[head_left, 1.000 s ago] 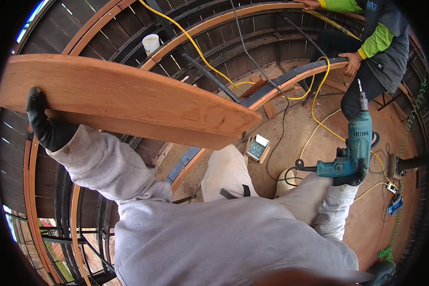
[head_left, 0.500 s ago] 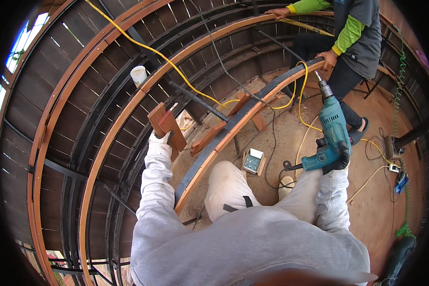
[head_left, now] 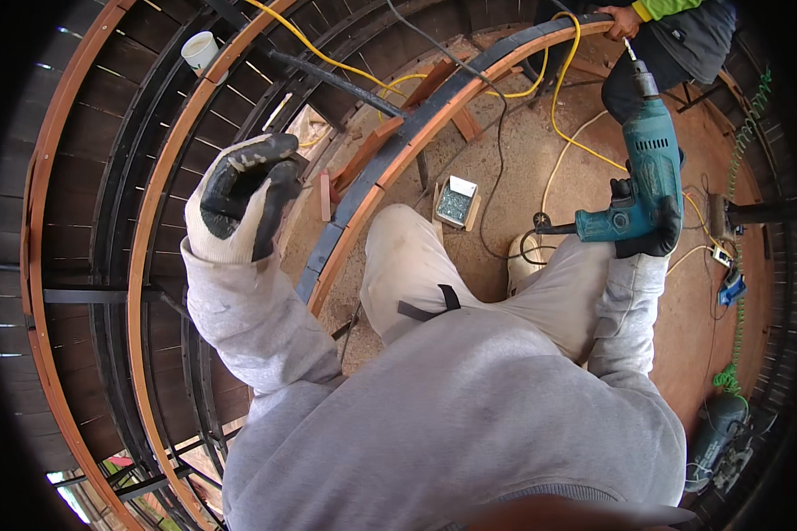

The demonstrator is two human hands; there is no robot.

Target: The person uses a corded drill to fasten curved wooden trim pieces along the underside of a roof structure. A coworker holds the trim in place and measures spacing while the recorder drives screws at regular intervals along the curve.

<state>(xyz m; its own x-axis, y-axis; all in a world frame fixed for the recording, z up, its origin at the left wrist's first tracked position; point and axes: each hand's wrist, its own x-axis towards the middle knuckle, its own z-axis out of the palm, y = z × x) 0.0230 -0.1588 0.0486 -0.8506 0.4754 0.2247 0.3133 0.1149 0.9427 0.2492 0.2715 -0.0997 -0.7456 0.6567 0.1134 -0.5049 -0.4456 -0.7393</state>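
Observation:
My left hand, in a white and black glove, is raised on the left with its fingers curved and apart from the thumb; nothing shows in it. Near its fingertips, low beyond the curved frame, is a reddish wooden piece; whether it rests on the floor cannot be made out. My right hand, also gloved, grips the handle of a teal power drill whose bit points up and away. Between the hands curves a black metal rail with wooden edging.
A white cup stands among the curved wood and metal tiers. An open box of screws lies on the floor before my knees. A yellow cable loops across the rail. A co-worker's hand holds the rail's far end.
The two wooden pieces have left my left hand, which is now open and nearer to me. The view has tilted down; my right hand still holds the drill.

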